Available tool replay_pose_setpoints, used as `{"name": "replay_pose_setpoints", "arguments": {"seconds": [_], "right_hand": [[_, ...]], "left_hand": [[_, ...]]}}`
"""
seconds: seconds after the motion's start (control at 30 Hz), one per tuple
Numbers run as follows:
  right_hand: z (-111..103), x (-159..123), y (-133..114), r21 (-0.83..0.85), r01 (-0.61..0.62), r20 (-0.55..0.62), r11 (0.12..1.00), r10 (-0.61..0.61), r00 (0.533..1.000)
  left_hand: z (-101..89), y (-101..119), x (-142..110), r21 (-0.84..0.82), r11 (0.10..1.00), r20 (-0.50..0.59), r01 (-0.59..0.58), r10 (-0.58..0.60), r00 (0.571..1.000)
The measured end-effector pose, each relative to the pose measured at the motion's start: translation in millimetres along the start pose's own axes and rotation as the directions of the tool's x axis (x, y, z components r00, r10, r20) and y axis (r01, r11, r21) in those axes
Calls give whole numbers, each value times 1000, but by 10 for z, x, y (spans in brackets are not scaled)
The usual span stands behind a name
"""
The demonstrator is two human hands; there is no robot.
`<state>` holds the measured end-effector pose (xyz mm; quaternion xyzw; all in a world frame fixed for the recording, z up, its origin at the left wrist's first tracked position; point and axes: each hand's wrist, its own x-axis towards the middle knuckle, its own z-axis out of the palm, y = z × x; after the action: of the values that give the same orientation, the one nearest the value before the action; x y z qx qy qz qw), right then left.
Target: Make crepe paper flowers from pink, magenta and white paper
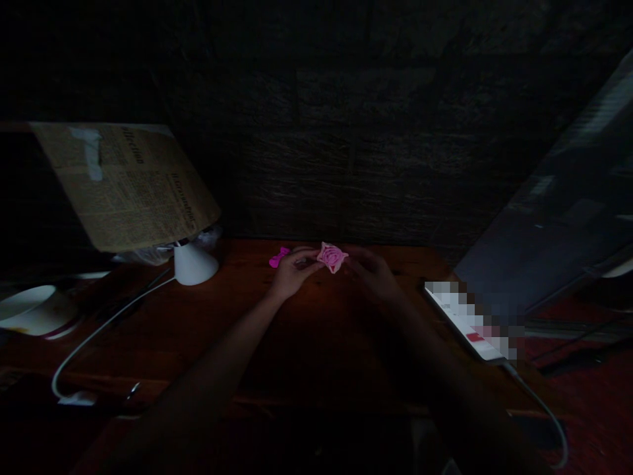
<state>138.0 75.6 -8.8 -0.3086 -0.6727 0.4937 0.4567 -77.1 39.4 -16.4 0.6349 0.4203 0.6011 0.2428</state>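
A pink rose, which looks folded from paper or fabric, is held up above the far part of the wooden table. My left hand pinches it from the left, thumb and fingers closed at its edge. On the other side my right hand reaches the rose's right edge with its fingertips closed on it; this hand is in deep shadow. Just beyond my left hand lies a bright magenta piece, partly hidden by the fingers.
A lamp with a newsprint shade and white base stands at left, its cord running forward. A white bowl-like container sits at far left. At right lies a partly blurred white device with a cable. A dark wall rises behind.
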Motion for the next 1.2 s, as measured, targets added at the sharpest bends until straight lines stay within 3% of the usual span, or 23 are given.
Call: {"name": "replay_pose_setpoints", "arguments": {"seconds": [0.1, 0.23, 0.4, 0.53, 0.63, 0.73, 0.87, 1.07, 1.2], "right_hand": [[-11, 3, -8, 33, 13, 10, 999, -14, 1000], [1, 10, 50, 23, 55, 111, 998, -57, 992], [-23, 31, 151, -177, 54, 19, 983, -51, 999], [-132, 44, 202, -295, 76, -24, 952, -87, 996], [-180, 46, 237, -346, 82, -20, 935, -94, 995], [-181, 41, 239, -303, 60, -22, 951, -70, 997], [-216, 42, 177, -191, 12, 14, 982, -10, 1000], [-368, 97, 204, -263, -72, -198, 962, 20, 980], [-336, 78, 296, -152, -10, -33, 988, 5, 999]], "left_hand": [[24, -6, -4, -12, 998, -2, 61, -61, 998], [76, -32, -28, -19, 989, -7, 149, -149, 989], [122, -60, -55, -4, 982, 90, 187, -186, 979], [54, -37, -37, 185, 980, 2, 67, -69, 998], [-38, -24, -17, 411, 911, -82, -24, 63, 995], [-107, -71, -22, 561, 827, -102, 16, 50, 994], [-139, -187, -53, 640, 766, -2, 64, -81, 997], [-148, -244, -38, 668, 729, -64, 149, -143, 988], [-147, -264, -29, 655, 750, -16, 89, -105, 994]]}}
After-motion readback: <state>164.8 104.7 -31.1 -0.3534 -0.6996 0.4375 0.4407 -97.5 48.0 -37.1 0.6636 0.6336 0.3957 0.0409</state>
